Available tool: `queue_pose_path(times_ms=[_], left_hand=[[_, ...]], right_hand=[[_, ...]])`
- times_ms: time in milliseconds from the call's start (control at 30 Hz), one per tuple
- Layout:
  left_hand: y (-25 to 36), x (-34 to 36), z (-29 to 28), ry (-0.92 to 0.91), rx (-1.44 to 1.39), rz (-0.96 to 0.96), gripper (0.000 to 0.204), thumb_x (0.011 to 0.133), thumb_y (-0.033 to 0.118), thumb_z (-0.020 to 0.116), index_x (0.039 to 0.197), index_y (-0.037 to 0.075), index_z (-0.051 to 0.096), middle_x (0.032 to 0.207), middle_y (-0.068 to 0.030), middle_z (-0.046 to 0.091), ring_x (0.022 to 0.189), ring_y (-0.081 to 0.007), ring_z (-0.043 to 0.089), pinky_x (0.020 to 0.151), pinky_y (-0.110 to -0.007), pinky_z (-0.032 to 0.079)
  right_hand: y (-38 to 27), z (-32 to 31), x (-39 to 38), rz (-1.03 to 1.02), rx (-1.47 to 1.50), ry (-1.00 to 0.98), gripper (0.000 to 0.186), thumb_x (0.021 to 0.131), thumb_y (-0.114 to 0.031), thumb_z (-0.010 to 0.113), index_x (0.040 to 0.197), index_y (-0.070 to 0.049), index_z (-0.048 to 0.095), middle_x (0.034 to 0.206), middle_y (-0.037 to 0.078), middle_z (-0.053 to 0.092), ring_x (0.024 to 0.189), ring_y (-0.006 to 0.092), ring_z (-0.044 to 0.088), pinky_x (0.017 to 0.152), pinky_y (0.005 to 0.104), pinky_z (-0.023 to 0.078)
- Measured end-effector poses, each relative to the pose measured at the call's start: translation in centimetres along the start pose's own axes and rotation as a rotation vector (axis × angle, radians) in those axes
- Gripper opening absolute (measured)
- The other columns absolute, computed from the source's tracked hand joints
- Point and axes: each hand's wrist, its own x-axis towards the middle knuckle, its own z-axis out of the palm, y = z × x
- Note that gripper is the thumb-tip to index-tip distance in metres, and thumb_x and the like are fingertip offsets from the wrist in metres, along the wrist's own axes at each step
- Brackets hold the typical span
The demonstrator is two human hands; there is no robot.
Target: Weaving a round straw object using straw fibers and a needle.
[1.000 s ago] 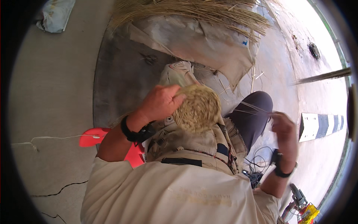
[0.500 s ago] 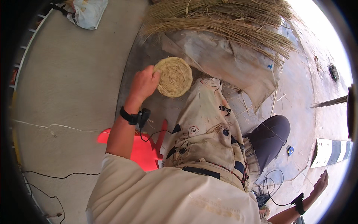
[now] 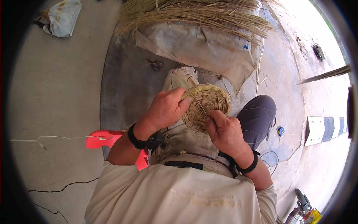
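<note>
My left hand [image 3: 166,109] grips the left rim of a round, shallow woven straw piece [image 3: 217,101], held over the patterned cloth [image 3: 181,76] across my lap. My right hand [image 3: 225,132] is closed in a pinch on a thin straw strand [image 3: 199,102] lying across the piece's lower middle. The strand runs up toward the upper rim. Beyond the cloth, a dark tool like scissors [image 3: 156,65] lies on the grey mat.
Long straw stalks [image 3: 194,18] lie on a crumpled sheet [image 3: 194,46] ahead. A white bag [image 3: 63,18] sits upper left, a red chair [image 3: 97,139] left. Right are a blue tape measure [image 3: 280,131], a black-and-white striped board [image 3: 323,130], a brush-like bundle [image 3: 323,76] and cables [image 3: 272,162].
Since half a second ago, my left hand has brought the straw piece back to the middle, and my right hand has come in from the lower right to pinch a strand on it.
</note>
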Motion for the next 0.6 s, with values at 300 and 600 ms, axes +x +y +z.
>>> queue_pose_path(times_ms=[300, 600], left_hand=[[0.0, 0.6, 0.5, -0.027, -0.012, 0.054, 0.023, 0.098, 0.018, 0.070, 0.108, -0.003, 0.066, 0.084, -0.0258, 0.069, 0.080, -0.0469, 0.069, 0.066, -0.049, 0.054], [2.1, -0.2, 2.3, 0.119, 0.038, 0.013, 0.022, 0.098, 0.020, 0.071, 0.106, 0.000, 0.065, 0.084, -0.0242, 0.069, 0.078, -0.0474, 0.068, 0.064, -0.050, 0.054]], right_hand=[[0.3, -0.4, -0.6, -0.003, -0.051, -0.061, 0.009, 0.095, -0.007, 0.070, 0.103, -0.004, 0.067, 0.070, 0.017, 0.066, 0.064, 0.0372, 0.070, 0.056, 0.0436, 0.053], [0.6, 1.8, 1.5, 0.024, -0.096, 0.032, 0.007, 0.094, -0.013, 0.069, 0.096, -0.008, 0.065, 0.070, 0.018, 0.067, 0.062, 0.0395, 0.069, 0.058, 0.0473, 0.055]])
